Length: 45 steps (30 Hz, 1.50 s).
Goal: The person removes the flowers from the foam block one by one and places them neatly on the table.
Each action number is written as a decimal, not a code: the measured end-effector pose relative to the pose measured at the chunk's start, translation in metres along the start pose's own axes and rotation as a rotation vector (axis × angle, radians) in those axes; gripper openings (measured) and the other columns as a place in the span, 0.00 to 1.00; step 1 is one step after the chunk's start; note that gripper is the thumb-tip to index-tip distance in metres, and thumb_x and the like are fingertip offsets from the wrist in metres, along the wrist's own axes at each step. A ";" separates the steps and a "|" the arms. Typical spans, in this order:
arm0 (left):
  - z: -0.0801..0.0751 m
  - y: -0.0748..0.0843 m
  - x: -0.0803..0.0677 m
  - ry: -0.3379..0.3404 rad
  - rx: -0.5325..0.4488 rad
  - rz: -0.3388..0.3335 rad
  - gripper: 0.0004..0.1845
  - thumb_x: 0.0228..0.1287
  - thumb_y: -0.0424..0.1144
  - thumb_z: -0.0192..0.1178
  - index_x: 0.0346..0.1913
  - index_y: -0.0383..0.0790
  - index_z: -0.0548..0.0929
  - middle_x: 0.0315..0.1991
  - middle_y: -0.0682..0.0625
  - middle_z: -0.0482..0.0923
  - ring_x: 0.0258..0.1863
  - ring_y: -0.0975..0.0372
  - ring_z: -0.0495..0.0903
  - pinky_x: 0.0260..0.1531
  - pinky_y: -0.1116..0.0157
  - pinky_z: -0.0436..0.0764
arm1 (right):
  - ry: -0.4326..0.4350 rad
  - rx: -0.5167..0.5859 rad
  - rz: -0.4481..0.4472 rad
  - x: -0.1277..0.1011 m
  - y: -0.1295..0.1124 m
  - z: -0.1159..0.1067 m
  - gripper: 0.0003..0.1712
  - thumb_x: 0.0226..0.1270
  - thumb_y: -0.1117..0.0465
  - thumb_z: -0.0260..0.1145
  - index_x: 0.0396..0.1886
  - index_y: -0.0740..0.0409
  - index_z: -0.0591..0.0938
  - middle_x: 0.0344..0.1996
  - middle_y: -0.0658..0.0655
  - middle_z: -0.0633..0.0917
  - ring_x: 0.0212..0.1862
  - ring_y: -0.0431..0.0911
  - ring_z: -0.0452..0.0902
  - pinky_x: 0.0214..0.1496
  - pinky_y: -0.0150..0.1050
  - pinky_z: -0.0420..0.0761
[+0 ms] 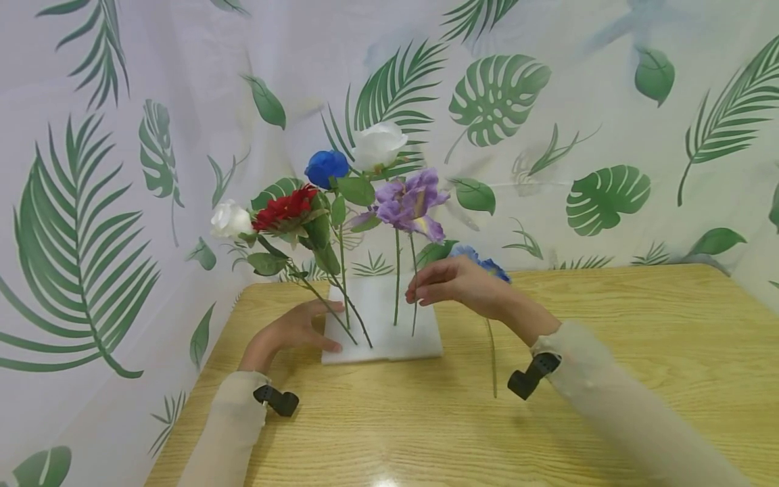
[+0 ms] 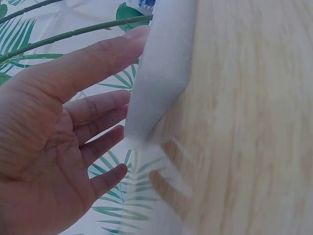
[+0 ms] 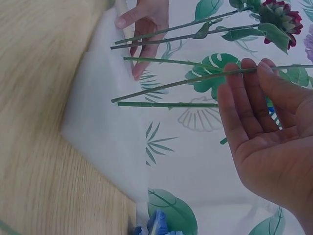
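A white foam block (image 1: 380,341) lies on the table with several artificial flowers standing on it. My left hand (image 1: 292,331) rests at the block's left edge, fingers spread and fairly straight; the left wrist view shows the fingertips (image 2: 120,171) along its side. With thumb and fingertips, my right hand (image 1: 459,287) pinches the thin stem (image 3: 181,82) of a purple iris (image 1: 410,203). The stem's lower end meets the foam surface. Beside it stand a tall white rose (image 1: 380,145) and a blue rose (image 1: 326,168). A red flower (image 1: 286,210) and a smaller white rose (image 1: 231,220) lean left.
A light blue flower (image 1: 496,269) lies on the wooden table (image 1: 608,352), right of the block, its stem (image 1: 491,358) pointing toward me and partly behind my right forearm. A white curtain with green leaf prints (image 1: 499,98) hangs behind and to the left.
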<state>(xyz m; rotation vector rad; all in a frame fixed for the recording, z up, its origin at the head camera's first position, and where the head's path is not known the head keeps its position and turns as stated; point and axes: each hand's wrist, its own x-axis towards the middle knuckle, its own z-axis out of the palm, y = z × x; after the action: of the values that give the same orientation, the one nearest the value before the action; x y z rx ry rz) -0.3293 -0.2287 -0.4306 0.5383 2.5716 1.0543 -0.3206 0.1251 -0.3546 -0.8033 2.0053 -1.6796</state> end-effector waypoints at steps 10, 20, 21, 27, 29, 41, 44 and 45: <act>0.001 -0.001 0.001 0.008 0.013 -0.017 0.43 0.50 0.47 0.80 0.71 0.44 0.75 0.76 0.47 0.67 0.79 0.47 0.58 0.78 0.44 0.57 | 0.058 -0.010 -0.001 -0.011 0.003 -0.021 0.11 0.72 0.66 0.66 0.49 0.67 0.84 0.45 0.56 0.90 0.53 0.52 0.86 0.60 0.44 0.85; 0.000 -0.002 0.000 -0.001 0.025 -0.004 0.44 0.50 0.48 0.80 0.71 0.44 0.75 0.76 0.46 0.67 0.78 0.45 0.60 0.77 0.44 0.59 | 0.115 0.036 0.020 -0.030 0.002 -0.046 0.13 0.74 0.64 0.65 0.53 0.66 0.83 0.47 0.56 0.90 0.54 0.47 0.87 0.62 0.43 0.84; 0.000 -0.002 0.000 -0.002 0.026 -0.001 0.44 0.50 0.48 0.80 0.71 0.44 0.74 0.77 0.46 0.66 0.78 0.45 0.60 0.77 0.44 0.59 | 0.124 0.037 0.023 -0.032 0.002 -0.049 0.14 0.74 0.64 0.64 0.54 0.68 0.82 0.47 0.55 0.90 0.53 0.47 0.87 0.61 0.42 0.85; -0.001 -0.002 0.001 -0.003 0.028 0.012 0.44 0.51 0.47 0.80 0.72 0.42 0.74 0.77 0.45 0.66 0.79 0.45 0.58 0.78 0.44 0.58 | 0.183 -0.021 0.054 -0.043 0.002 -0.063 0.15 0.74 0.62 0.65 0.55 0.66 0.81 0.45 0.52 0.91 0.52 0.45 0.87 0.59 0.40 0.85; -0.001 -0.001 0.000 -0.002 0.028 0.017 0.44 0.51 0.46 0.80 0.72 0.41 0.74 0.76 0.44 0.66 0.79 0.45 0.57 0.78 0.44 0.57 | 0.192 -0.035 0.064 -0.047 0.004 -0.068 0.14 0.74 0.62 0.65 0.54 0.64 0.82 0.46 0.53 0.91 0.53 0.45 0.87 0.60 0.40 0.85; -0.001 -0.003 0.001 0.003 0.014 0.028 0.43 0.52 0.44 0.80 0.71 0.39 0.74 0.76 0.44 0.67 0.79 0.44 0.57 0.78 0.43 0.57 | 0.217 0.000 0.117 -0.073 0.014 -0.089 0.10 0.75 0.63 0.63 0.51 0.58 0.84 0.44 0.48 0.91 0.50 0.42 0.87 0.58 0.37 0.85; -0.001 -0.002 0.000 0.004 0.013 0.030 0.43 0.51 0.44 0.80 0.71 0.39 0.74 0.76 0.43 0.67 0.79 0.44 0.56 0.78 0.43 0.56 | 0.224 -0.035 0.159 -0.080 0.017 -0.095 0.11 0.75 0.62 0.64 0.53 0.58 0.83 0.45 0.47 0.91 0.49 0.41 0.87 0.56 0.36 0.85; -0.001 -0.002 0.000 0.004 0.013 0.031 0.43 0.51 0.44 0.80 0.71 0.39 0.74 0.76 0.43 0.67 0.79 0.44 0.56 0.78 0.43 0.56 | 0.225 -0.048 0.175 -0.082 0.018 -0.097 0.11 0.75 0.61 0.64 0.54 0.58 0.82 0.45 0.46 0.91 0.49 0.41 0.86 0.56 0.36 0.85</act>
<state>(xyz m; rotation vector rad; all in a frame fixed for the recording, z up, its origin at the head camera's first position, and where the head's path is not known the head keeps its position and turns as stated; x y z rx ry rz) -0.3302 -0.2300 -0.4315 0.5818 2.5829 1.0503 -0.3237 0.2535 -0.3578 -0.4542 2.2014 -1.6894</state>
